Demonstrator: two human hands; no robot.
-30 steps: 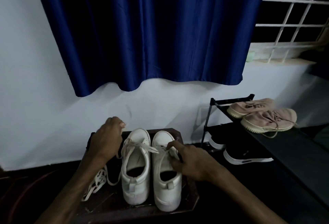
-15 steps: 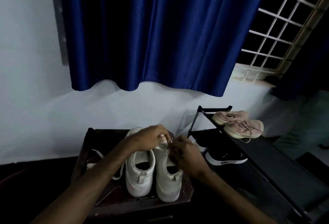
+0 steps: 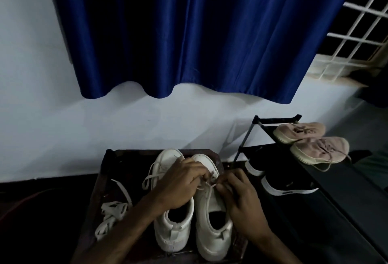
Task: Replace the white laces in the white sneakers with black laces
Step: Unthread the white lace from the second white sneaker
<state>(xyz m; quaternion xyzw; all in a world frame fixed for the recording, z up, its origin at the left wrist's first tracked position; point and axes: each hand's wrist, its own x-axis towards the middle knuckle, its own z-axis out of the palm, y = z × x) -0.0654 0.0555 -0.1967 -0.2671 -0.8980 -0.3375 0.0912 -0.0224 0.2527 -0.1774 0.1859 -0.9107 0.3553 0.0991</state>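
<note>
White sneakers stand side by side with heels toward the person, directly under both hands: the left sneaker (image 3: pixel 172 234) lies beneath the left wrist, the right sneaker (image 3: pixel 212 236) between the two hands. Set heel-near like this, the tongues and eyelets fall within easy reach of the fingers. The left hand (image 3: pixel 178 184) reaches across the left sneaker with fingers curled. The right hand (image 3: pixel 239 198) comes in from the other side, fingers likewise curled. Their fingertips meet over the right sneaker's throat, where both pinch its white lace (image 3: pixel 206 186). Two hands on one lace suggests picking at a knot or crossing so it can be drawn out, though the knuckles hide the exact grip.

Left of the left forearm a loose white lace (image 3: pixel 111 213) lies heaped, apparently parked clear of the work. Whether it is fully out of the left sneaker I cannot tell, since a loop shows at that shoe's side, just left of the left hand. Shoes and heap rest on a dark wooden stool (image 3: pixel 102 171), which lifts the job toward the person. No black laces are visible, so I judge the task to be in its removal stage.

Right of the right hand stands a black shoe rack (image 3: pixel 277 118) holding black shoes (image 3: pixel 287 186) and, higher, pink shoes (image 3: pixel 319 146). Beyond the hands come a pale wall (image 3: pixel 63 127) and a blue curtain (image 3: pixel 189 33).
</note>
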